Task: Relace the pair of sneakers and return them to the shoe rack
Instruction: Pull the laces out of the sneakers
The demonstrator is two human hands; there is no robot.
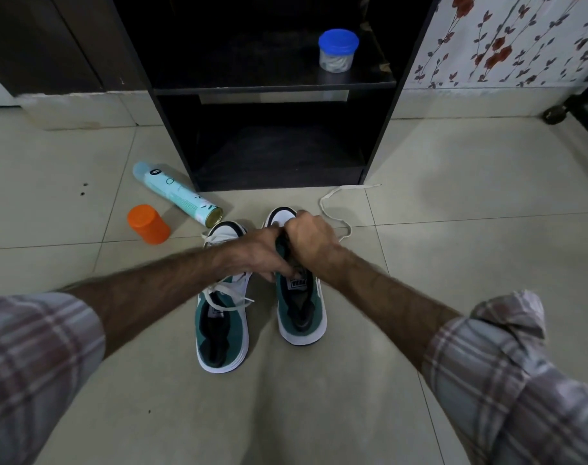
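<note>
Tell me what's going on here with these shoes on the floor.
A person sits facing a black shoe rack with a pair of green-and-white sneakers on the tiled floor. The left sneaker is already laced. Both hands work on the right sneaker: the left hand and right hand grip its front lacing area, while a loose white shoelace trails across the floor beside it. A pale blue spray can lies nearby with an orange cap.

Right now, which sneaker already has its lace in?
The left sneaker: white lace crosses its tongue. The right sneaker, under both hands, shows a bare tongue; its lace trails on the floor.
</note>
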